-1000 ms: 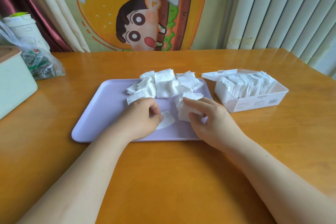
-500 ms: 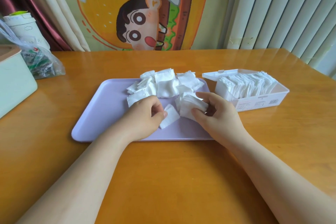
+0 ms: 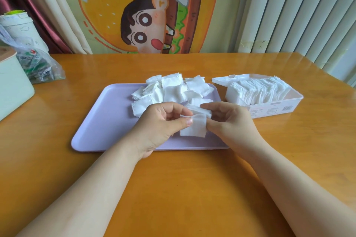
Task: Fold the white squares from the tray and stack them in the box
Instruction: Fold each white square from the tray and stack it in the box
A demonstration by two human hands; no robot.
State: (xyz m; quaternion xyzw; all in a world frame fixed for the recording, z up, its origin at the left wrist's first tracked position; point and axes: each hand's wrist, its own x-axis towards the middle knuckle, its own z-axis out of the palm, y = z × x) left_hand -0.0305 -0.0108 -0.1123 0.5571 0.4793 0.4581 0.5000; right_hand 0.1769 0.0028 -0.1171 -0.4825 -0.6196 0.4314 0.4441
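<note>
Domestic room, a home setup. Evidence:
- Glossy orange-brown wooden desk (image 3: 173, 188) with rounded corners, dining-table type.
- Behind the desk, centre: bright cartoon-print fabric hanging (image 3: 146, 15) showing a burger and a big-eyed boy character.
- Behind the desk's left end: maroon-and-cream striped cloth curtain (image 3: 48, 15).
- Behind the desk's right end: pale vertical slatted window blinds (image 3: 298, 15), daylight coming through.
- Desk's far-left edge, household clutter: pale green plastic box with tan lid (image 3: 13, 86), clear plastic bag of green-printed packets (image 3: 38, 65), white tub with green lid (image 3: 17, 25).

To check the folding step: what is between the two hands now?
In the head view, one white square hangs between the left hand and the right hand; both pinch it, above the tray.
</note>
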